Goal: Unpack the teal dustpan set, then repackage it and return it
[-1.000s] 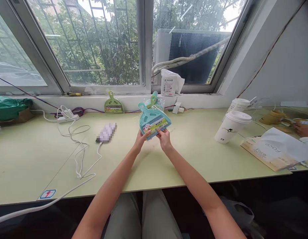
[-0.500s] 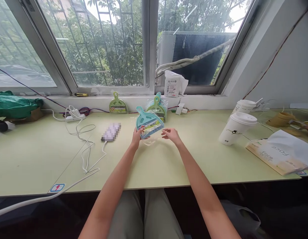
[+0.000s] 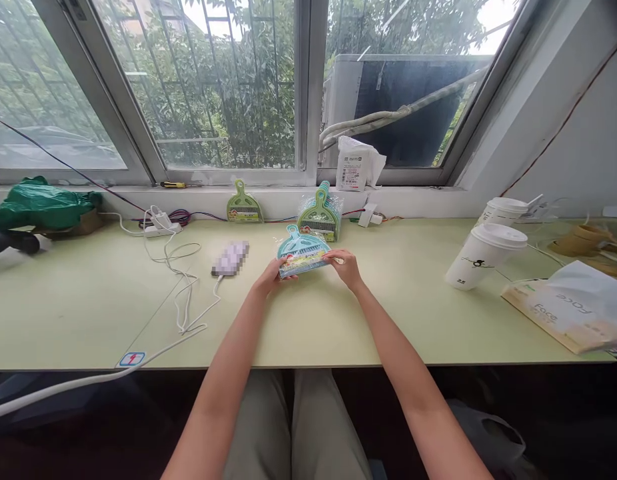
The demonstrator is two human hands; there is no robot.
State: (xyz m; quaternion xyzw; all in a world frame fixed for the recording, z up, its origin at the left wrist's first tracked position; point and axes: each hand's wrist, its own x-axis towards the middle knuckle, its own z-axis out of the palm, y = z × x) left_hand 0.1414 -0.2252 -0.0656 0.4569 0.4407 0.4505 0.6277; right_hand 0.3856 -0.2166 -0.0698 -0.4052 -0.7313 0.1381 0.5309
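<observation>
A: Report the near field; what do the hands hold?

B: Both forearms extend from the bottom edge over the tabletop (image 3: pixel 338 333); the left hand (image 3: pixel 269 275) grips the left lower edge of a teal mini dustpan set (image 3: pixel 302 250) in clear wrapping; the right hand (image 3: pixel 344 265) closes on its right edge; the two hands stand apart, one at each side of the item.

A: Position of the item?

B: Low over the tabletop, near its middle, tilted almost flat with the handle pointing away from the person; whether it touches the surface cannot be told.

A: Items beside it?

B: To the left, a blurred device (image 3: pixel 230 258) lies on the tabletop with a white cable (image 3: pixel 183 313) looping toward the near edge; a red-marked sticker (image 3: pixel 132 359) sits at that edge; to the right, a white lidded cup (image 3: pixel 483 256) stands well apart from the hands; a second cup (image 3: pixel 502 211) stands behind it; a paper bag (image 3: pixel 568 313) lies at the far right.

A: Far field?

B: Just behind the held item, a green stack of wrapped dustpan sets (image 3: pixel 320 217) leans at the sill; a single green dustpan (image 3: pixel 244 205) leans further left; a power strip (image 3: pixel 161 227) lies left again; a green plastic bag (image 3: pixel 43 203) lies at the far left; a white packet (image 3: pixel 356 165) stands on the window ledge.
</observation>
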